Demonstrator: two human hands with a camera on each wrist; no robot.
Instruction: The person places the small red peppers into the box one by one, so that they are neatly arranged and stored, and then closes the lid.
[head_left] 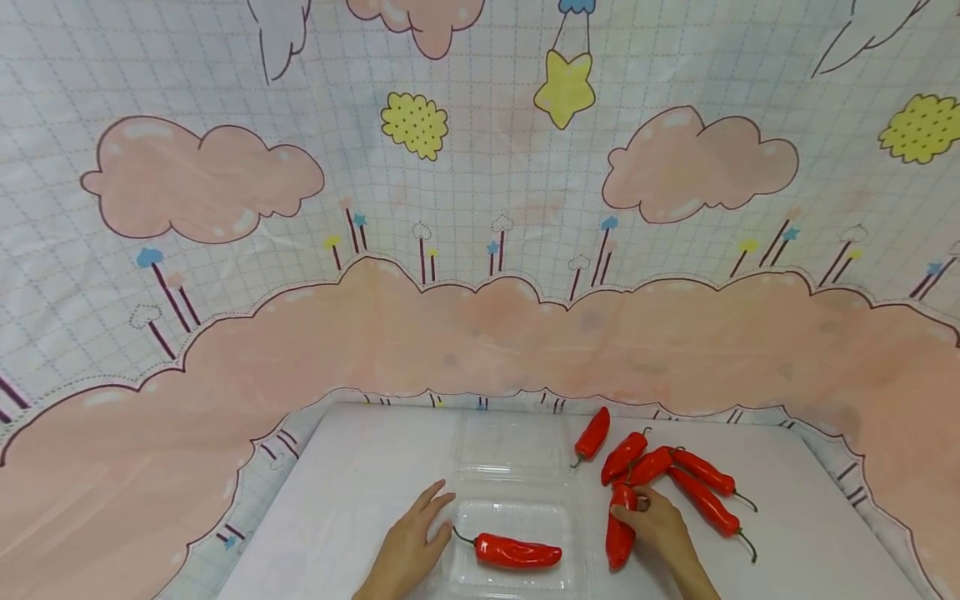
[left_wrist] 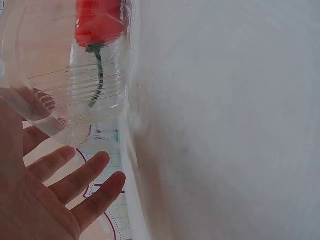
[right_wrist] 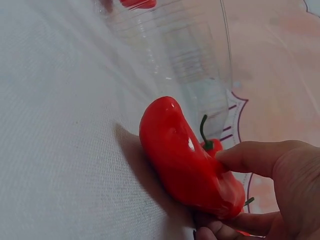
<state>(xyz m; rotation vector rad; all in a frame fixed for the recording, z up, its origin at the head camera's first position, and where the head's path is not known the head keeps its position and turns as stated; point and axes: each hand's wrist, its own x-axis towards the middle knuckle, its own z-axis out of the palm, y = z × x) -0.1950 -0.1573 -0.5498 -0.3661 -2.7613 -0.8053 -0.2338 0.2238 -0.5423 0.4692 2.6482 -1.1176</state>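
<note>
My left hand (head_left: 408, 537) lies at the left side of a clear plastic clamshell box (head_left: 517, 514). Its fingers are spread and fairly straight, and the left wrist view shows the thumb by the box wall. Inside the near half of the box rests one red pepper (head_left: 519, 552), its green stem pointing left. To the right of the box, my right hand (head_left: 663, 529) pinches another red pepper (head_left: 619, 546) between thumb and fingers. In the right wrist view this glossy pepper (right_wrist: 172, 150) has its blunt tip away from the hand.
Several more red peppers lie beyond and right of my right hand, among them one (head_left: 705, 500) with its stem toward me and one (head_left: 592, 435) near the box's opened lid (head_left: 513, 442). A white tabletop (head_left: 337, 483) meets a patterned cloth (head_left: 450, 342) behind.
</note>
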